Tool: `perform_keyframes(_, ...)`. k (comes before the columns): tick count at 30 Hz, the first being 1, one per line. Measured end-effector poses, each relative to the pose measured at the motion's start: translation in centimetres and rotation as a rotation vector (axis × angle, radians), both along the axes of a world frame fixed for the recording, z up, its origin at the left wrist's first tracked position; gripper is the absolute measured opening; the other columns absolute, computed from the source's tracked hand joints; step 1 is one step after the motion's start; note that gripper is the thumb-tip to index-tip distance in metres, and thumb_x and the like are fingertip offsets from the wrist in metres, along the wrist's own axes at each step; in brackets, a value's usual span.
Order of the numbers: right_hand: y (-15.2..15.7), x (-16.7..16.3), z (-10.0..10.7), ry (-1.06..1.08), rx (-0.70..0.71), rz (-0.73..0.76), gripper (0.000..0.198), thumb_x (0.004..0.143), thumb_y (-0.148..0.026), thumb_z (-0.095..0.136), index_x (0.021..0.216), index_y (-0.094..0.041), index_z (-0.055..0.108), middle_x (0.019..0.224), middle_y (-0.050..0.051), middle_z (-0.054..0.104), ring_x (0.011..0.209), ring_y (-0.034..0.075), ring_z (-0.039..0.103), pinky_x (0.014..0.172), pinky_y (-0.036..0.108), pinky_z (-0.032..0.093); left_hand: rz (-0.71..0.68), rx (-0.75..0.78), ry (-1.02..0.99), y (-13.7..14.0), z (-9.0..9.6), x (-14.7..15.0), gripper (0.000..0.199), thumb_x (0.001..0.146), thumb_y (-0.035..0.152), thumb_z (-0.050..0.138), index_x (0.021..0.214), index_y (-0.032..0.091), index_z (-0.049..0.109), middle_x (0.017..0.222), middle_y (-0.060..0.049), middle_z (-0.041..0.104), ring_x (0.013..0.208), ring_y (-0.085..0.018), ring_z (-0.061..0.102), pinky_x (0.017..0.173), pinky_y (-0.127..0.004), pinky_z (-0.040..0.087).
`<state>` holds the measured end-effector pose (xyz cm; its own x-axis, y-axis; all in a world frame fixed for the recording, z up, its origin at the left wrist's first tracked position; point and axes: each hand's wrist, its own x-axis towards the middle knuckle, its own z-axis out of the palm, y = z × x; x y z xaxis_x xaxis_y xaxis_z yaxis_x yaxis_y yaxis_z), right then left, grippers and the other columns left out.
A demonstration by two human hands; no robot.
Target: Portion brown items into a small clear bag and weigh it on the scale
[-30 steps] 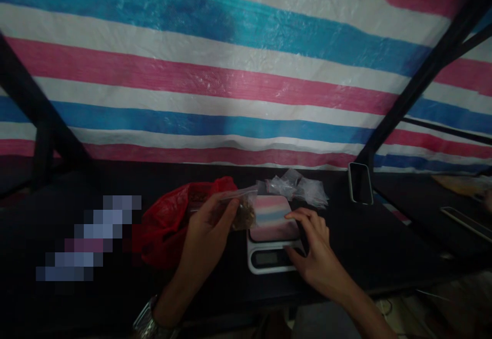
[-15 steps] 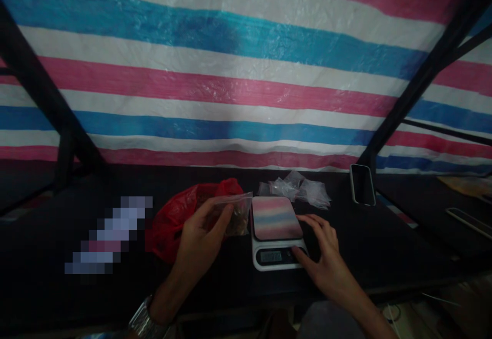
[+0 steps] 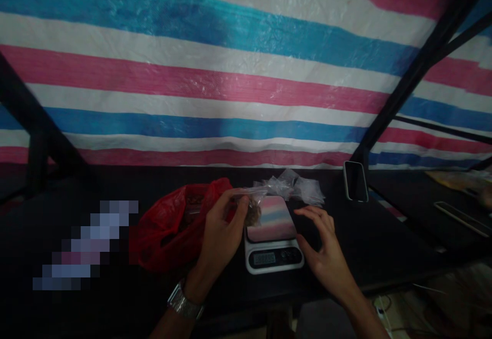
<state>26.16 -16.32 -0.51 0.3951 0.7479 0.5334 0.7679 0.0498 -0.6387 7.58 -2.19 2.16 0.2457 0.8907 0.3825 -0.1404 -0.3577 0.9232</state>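
My left hand (image 3: 221, 234) holds a small clear plastic bag (image 3: 251, 203) with brown contents, pinched at its top and hanging over the left edge of a small digital kitchen scale (image 3: 273, 236). The scale's shiny platform mirrors the striped sheet, and its display is lit. My right hand (image 3: 323, 246) hovers just right of the scale with fingers spread, holding nothing. A red plastic bag (image 3: 171, 228) lies behind and to the left of my left hand.
A heap of empty clear bags (image 3: 298, 186) lies behind the scale. A phone (image 3: 355, 181) leans at the back right. The dark table (image 3: 384, 246) meets a striped pink, blue and white tarp (image 3: 230, 72). Black frame bars (image 3: 403, 87) cross at both sides.
My left hand has carried the small bag rightward over the scale's edge. My right hand has lifted off the scale's front and drawn back to its right side. The display has lit up.
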Motion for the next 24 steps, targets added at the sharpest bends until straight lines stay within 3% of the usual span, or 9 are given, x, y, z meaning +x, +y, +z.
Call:
perform_keyframes(16,0.5,0.6,-0.8,0.156,-0.076,0.212,0.073,0.068,-0.01,0.054,0.136,-0.035,0.06,0.142,0.005,0.052,0.139,0.032,0.046,0.118,0.052,0.034,0.047,0.021,0.028,0.6,-0.4,-0.5,0.017,0.094,0.036,0.067,0.098,0.022,0.075,0.098,-0.001,0.08,0.095,-0.019,0.074,0.089,-0.029,0.058)
perform_keyframes(24,0.8,0.7,-0.9,0.175,-0.112,0.222,0.083,0.061,-0.011,0.052,0.141,-0.033,0.056,0.147,0.006,0.044,0.146,0.034,0.036,0.122,0.055,0.026,0.087,-0.002,0.01,1.5,-0.4,-1.4,0.029,0.093,0.046,0.069,0.106,0.021,0.073,0.107,-0.005,0.081,0.097,-0.023,0.077,0.086,-0.033,0.062)
